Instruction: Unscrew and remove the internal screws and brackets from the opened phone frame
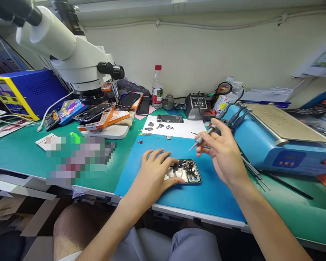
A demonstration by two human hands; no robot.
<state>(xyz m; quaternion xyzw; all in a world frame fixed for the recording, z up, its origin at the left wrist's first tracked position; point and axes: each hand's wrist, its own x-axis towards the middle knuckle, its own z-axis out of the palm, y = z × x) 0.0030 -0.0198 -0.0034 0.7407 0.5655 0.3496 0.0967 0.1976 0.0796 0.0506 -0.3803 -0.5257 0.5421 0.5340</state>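
An opened smartphone (190, 170) lies flat on the blue mat, its inner parts and camera rings showing at the right end. My left hand (159, 168) rests over its left end, with thumb and index finger at opposite long edges and the other fingers spread above the mat. That hand hides the phone's left part. Up and to the right, my right hand (224, 152) holds a slim grey screwdriver (202, 139), its tip pointing down and left, apart from the phone. Behind the phone, small removed parts (160, 126) lie on a white sheet (190, 127).
A microscope (84, 61) rises at the left above stacked phones and boxes (105, 117). A blue heating plate (282, 141) stands at the right, with another screwdriver (255, 172) beside it. A red-capped bottle (157, 87) and a black device (197, 105) line the back wall.
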